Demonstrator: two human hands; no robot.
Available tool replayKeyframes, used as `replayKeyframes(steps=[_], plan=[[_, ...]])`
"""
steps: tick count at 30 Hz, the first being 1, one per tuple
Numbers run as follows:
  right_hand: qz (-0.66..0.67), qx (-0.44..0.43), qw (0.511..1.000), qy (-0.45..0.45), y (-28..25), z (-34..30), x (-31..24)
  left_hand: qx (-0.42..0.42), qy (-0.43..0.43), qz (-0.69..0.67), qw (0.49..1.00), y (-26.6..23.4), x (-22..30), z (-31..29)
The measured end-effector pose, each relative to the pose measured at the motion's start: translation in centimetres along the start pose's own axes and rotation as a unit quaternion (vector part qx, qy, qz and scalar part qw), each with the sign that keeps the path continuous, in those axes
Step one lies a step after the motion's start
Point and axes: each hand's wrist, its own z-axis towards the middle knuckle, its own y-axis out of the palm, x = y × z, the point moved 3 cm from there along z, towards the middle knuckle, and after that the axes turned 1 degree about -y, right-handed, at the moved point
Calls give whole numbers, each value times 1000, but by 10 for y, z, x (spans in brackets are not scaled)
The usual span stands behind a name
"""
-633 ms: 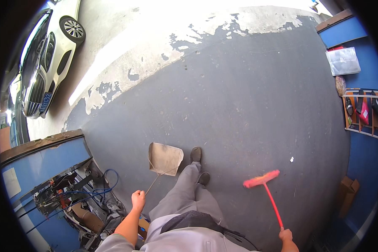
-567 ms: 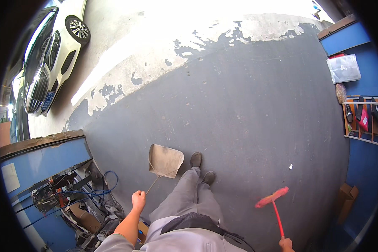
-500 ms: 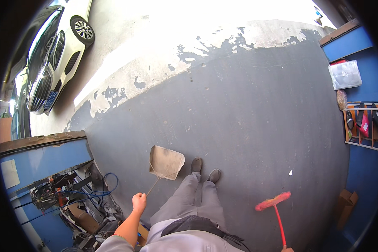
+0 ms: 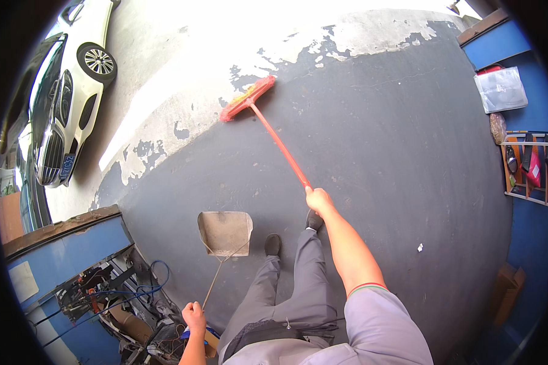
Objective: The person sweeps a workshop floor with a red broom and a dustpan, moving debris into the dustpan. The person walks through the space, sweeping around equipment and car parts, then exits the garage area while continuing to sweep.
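Note:
My left hand (image 4: 194,318) is closed around the thin handle of a metal dustpan (image 4: 226,228), whose scoop is low by the floor, left of my shoes. My arm stretches forward with my right hand (image 4: 318,199) wrapped round the red handle of a broom (image 4: 280,146). The broom's red and yellow bristle head lies far ahead, over the border between the grey paint and the pale worn strip. A wide stretch of floor separates the broom head from the dustpan.
A white car (image 4: 73,91) is parked at the far left. Car parts and blue cables (image 4: 146,286) crowd the left wall. Along the right wall stand an orange-and-white rack (image 4: 533,167) and a cardboard box (image 4: 506,292). A small white scrap (image 4: 419,247) lies on the grey floor (image 4: 377,152).
My right hand has swung the broom from low on the right to far ahead, left of centre. The dustpan has shifted slightly left, and my right foot has stepped forward.

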Motion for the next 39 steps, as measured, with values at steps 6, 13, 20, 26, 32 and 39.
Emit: replayKeyframes(steps=[6, 13, 20, 26, 32, 39], plan=[[-102, -14, 994, 38, -117, -5, 129, -37, 8, 7, 999, 59, 55, -3], [-190, 27, 890, 414, -267, -351, 519, -86, 54, 87, 991, 142, 130, 51], [-147, 147, 804, 558, -291, -495, 592, -150, 94, 115, 978, 230, 231, 58], [-38, 219, 920, 323, -292, -417, 559, -173, 165, 170, 956, 298, 324, 36], [64, 213, 968, 113, -408, -130, 364, -171, 243, 179, 938, 370, 447, 27], [122, 73, 985, 97, -598, 110, 135, -214, 214, 210, 930, 425, 568, 24]])
